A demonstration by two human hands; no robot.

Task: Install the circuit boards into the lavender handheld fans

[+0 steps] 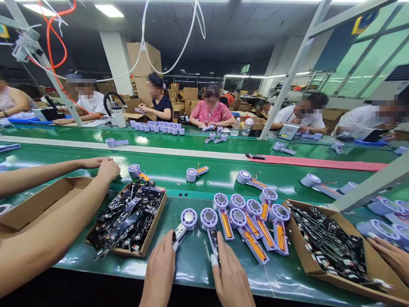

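My left hand point(160, 266) is closed round the handle of a lavender fan point(188, 218), whose round head points away from me. Beside it, my right hand point(230, 273) grips the handle of a second fan point(208, 219), where a black circuit board point(213, 239) shows along the handle. A white cover is on one right-hand finger. Just right of this hand lie several lavender fans point(238, 218) with orange parts in their open handles. A cardboard box of black circuit boards point(131, 219) is to the left of my left hand.
Another box of boards point(332, 243) stands at the right, near a co-worker's hand point(391, 256). A co-worker's arms point(60, 217) reach in from the left over an open carton point(47, 202). Fans lie spaced along the green belt point(166, 164). People sit across it. A metal post point(377, 179) slants at right.
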